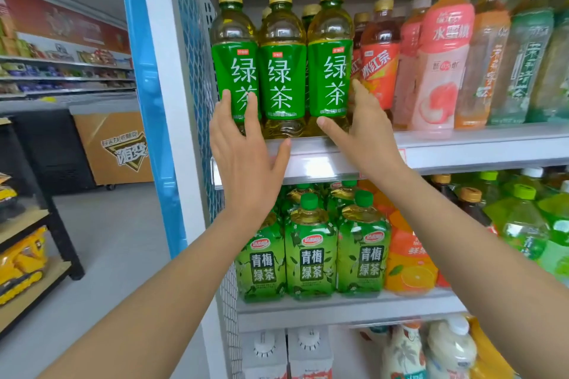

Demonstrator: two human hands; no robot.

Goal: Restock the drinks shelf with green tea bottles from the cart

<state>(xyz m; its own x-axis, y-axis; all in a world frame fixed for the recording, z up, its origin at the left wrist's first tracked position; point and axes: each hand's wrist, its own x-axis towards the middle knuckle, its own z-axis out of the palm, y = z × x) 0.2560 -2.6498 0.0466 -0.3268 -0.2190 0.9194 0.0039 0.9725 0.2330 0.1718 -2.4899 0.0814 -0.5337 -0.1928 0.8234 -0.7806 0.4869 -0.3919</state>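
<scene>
Three green tea bottles with gold caps and green labels stand in a front row on the upper shelf [462, 148]: left bottle [235, 49], middle bottle [282, 71], right bottle [331, 71]. More gold caps show behind them. My left hand [246, 151] is spread flat, its fingertips resting on the lower part of the left bottle. My right hand [363, 129] touches the right bottle's lower side, thumb under the label, fingers along its right flank. Neither hand wraps a bottle. The cart is out of view.
Red tea bottles [380, 61] and peach drink bottles [440, 64] stand right of the green tea. Below are plum green tea bottles [311, 249] and orange juice [409, 261]. A blue-edged mesh side panel [191, 55] bounds the shelf on the left. An aisle and chest freezer [114, 144] lie left.
</scene>
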